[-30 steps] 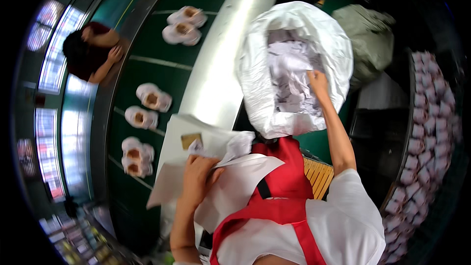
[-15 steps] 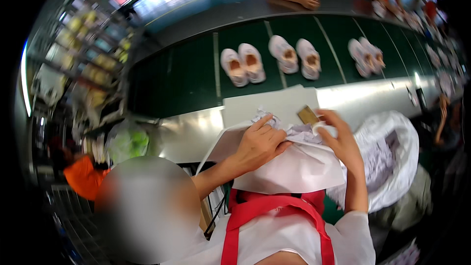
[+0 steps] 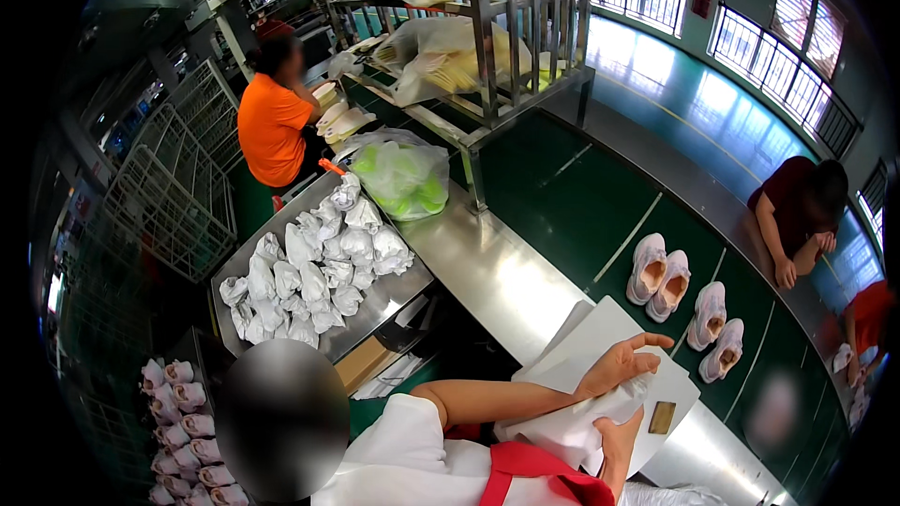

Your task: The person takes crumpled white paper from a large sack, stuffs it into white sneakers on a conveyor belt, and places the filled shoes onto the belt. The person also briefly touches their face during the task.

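A wad of white paper (image 3: pixel 600 409) lies between my hands, above a stack of white sheets (image 3: pixel 614 314) on the metal counter. My left hand (image 3: pixel 621 367) rests across the top of the wad, index finger and thumb stretched out and apart. From below, my right hand (image 3: pixel 619 439) grips the wad, thumb on the near side and fingers partly hidden. A small brown block (image 3: pixel 662 417) sits on the sheets beside my right hand. At the left, a metal tray (image 3: pixel 223 326) carries several paper-wrapped bundles (image 3: pixel 305 267).
Pairs of pale shoes (image 3: pixel 659 272) stand on the green conveyor belt (image 3: pixel 553 183). A bag with bright green items (image 3: pixel 403 173) sits by the tray, near a metal rack (image 3: pixel 483 47). More shoes (image 3: pixel 187 426) fill the lower left. A person in orange (image 3: pixel 272 122) sits beyond; others lean opposite.
The view has swung left, bringing the tray of bundles into sight. Loose crumpled paper between my hands now shows as a more compact white wad; my left fingers have straightened.
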Tool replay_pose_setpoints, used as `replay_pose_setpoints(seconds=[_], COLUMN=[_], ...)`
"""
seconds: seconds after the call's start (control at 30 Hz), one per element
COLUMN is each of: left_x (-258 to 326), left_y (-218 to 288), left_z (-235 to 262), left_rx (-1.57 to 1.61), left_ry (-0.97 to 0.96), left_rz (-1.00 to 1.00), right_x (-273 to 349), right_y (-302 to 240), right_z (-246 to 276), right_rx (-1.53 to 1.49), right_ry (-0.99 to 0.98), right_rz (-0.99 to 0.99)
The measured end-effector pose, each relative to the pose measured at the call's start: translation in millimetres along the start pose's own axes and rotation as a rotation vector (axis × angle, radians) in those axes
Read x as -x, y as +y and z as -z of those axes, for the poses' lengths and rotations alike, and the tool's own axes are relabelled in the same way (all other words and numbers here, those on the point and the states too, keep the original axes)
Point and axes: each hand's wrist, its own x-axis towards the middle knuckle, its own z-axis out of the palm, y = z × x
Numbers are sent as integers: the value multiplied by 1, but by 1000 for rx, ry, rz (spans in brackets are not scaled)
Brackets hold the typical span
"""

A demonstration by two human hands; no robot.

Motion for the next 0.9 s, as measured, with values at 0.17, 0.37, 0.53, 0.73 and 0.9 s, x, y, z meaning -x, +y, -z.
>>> replay_pose_setpoints(seconds=[0.17,0.37,0.53,0.73,0.9], left_x=[14,23,13,-11,-22], left_y=[-5,-23,-53,-54,-66], left_z=[11,16,60,76,35], left_rx=[-1281,-895,-1337,545,389], left_ry=[279,-220,-189,-335,106], left_rz=[-560,193,-160,729,555], right_x=[-6,-5,12,25,17], right_y=[-8,-18,-39,-53,-57], right_z=[7,26,48,24,14], right_rx=[47,-210,18,872,801], right_ry=[459,434,730,-120,-162], right_rz=[80,46,255,1126,833])
